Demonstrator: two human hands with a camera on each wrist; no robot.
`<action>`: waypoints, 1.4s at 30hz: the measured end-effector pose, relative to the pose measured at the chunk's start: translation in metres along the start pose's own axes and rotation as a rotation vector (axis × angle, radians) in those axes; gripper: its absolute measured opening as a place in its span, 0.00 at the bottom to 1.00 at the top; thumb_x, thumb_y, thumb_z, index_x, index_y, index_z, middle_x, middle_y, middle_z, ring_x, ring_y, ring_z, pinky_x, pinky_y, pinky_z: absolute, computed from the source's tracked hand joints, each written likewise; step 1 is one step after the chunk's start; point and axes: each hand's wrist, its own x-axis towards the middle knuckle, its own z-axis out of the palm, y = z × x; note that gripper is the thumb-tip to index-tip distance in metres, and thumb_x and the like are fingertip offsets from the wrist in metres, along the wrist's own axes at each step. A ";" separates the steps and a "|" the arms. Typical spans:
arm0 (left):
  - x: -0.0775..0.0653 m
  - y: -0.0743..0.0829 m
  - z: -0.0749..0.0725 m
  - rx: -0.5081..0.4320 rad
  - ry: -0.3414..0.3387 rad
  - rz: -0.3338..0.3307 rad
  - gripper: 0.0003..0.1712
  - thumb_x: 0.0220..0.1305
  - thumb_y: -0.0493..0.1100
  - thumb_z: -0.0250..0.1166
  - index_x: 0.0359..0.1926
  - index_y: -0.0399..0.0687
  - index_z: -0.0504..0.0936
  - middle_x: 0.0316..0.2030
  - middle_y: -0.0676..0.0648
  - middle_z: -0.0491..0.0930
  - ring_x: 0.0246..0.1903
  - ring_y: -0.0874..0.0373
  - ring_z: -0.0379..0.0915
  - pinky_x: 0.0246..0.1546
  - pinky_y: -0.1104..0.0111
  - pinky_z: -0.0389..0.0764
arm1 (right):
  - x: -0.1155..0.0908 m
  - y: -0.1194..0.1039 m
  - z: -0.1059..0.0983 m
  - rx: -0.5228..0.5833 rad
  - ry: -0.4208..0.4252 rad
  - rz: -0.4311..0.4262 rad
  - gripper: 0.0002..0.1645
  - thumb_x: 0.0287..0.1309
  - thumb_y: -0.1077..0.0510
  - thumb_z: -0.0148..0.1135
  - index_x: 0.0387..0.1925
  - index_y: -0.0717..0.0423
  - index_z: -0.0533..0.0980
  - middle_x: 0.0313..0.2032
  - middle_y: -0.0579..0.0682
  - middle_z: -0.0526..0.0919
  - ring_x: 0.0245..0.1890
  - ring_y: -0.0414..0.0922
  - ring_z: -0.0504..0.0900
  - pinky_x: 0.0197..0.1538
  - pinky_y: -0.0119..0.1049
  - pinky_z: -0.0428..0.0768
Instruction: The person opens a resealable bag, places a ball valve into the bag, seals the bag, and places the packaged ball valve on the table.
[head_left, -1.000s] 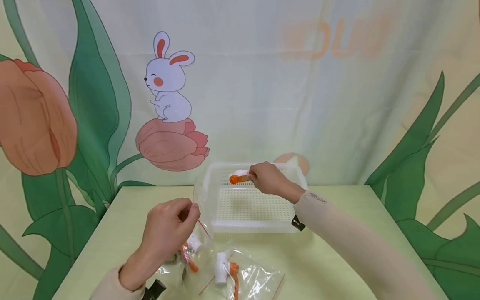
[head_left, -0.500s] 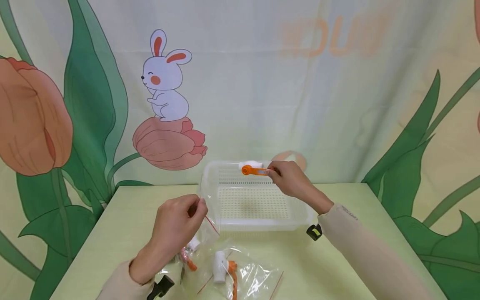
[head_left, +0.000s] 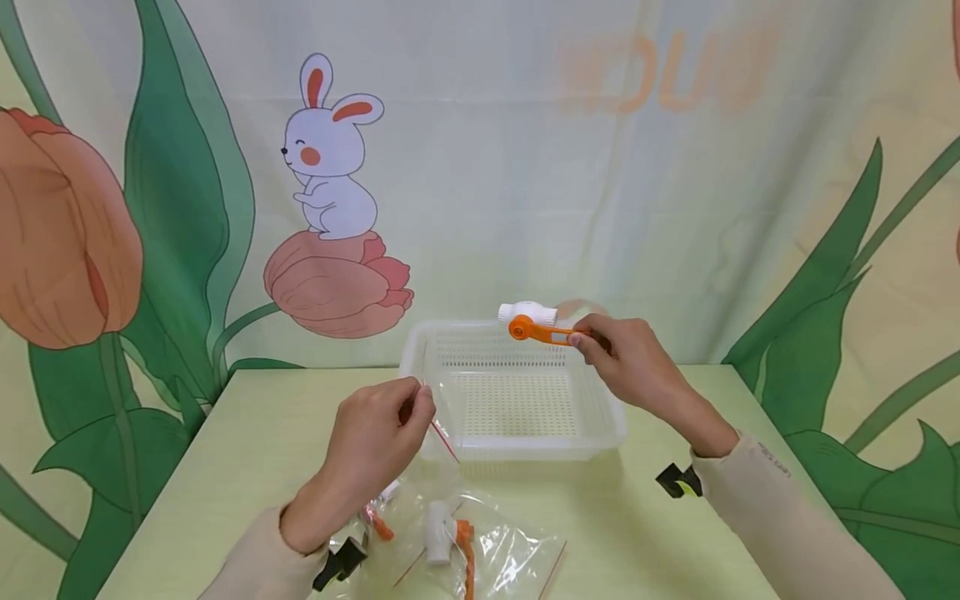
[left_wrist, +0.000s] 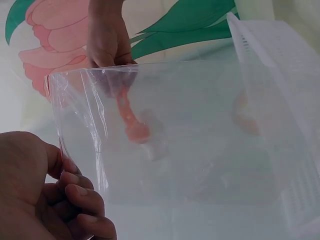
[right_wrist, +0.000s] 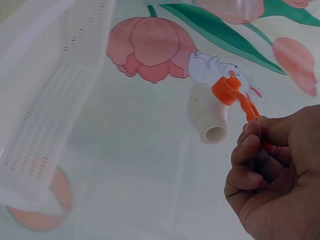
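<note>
My right hand [head_left: 633, 358] pinches the end of the orange lever of a white plastic ball valve [head_left: 529, 313]. The valve hangs in the air above the back rim of the white basket [head_left: 517, 451], and its open pipe end shows in the right wrist view. Between thumb and fingers, my left hand [head_left: 378, 429] holds the edge of a clear zip bag [left_wrist: 175, 170] with a red seal line. Through that film, the left wrist view shows the valve and part of the right hand, blurred.
In front of the basket lies another ball valve [head_left: 439, 533] in a clear bag. More bagged parts, orange and white, lie partly hidden below my left wrist [head_left: 381, 527]. A printed curtain [head_left: 480, 183] hangs behind the table [head_left: 675, 542].
My right hand has moved right and nearer with the valve, which has risen from inside the basket's outline to its back rim. The left hand, holding the bag, has shifted slightly right.
</note>
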 end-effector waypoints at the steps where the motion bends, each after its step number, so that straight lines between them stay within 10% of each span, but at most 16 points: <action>1: 0.001 0.001 0.001 -0.001 0.001 0.006 0.22 0.61 0.41 0.55 0.11 0.55 0.63 0.09 0.59 0.57 0.12 0.67 0.52 0.16 0.75 0.53 | -0.002 -0.002 -0.004 -0.001 0.015 -0.016 0.07 0.63 0.53 0.55 0.32 0.50 0.76 0.18 0.42 0.73 0.15 0.37 0.65 0.22 0.29 0.65; 23: 0.017 0.015 0.017 -0.123 -0.067 -0.010 0.23 0.60 0.41 0.52 0.09 0.54 0.60 0.08 0.59 0.52 0.12 0.68 0.47 0.16 0.75 0.49 | -0.037 -0.039 -0.055 -0.037 0.130 -0.282 0.04 0.57 0.60 0.61 0.34 0.46 0.78 0.19 0.34 0.70 0.15 0.30 0.59 0.20 0.21 0.60; 42: 0.020 0.023 0.019 -0.194 -0.117 -0.022 0.24 0.66 0.43 0.52 0.12 0.51 0.62 0.10 0.57 0.53 0.12 0.65 0.48 0.17 0.76 0.49 | -0.043 -0.053 -0.044 -0.032 -0.042 -0.405 0.06 0.54 0.60 0.64 0.34 0.46 0.78 0.26 0.34 0.77 0.22 0.28 0.65 0.27 0.18 0.65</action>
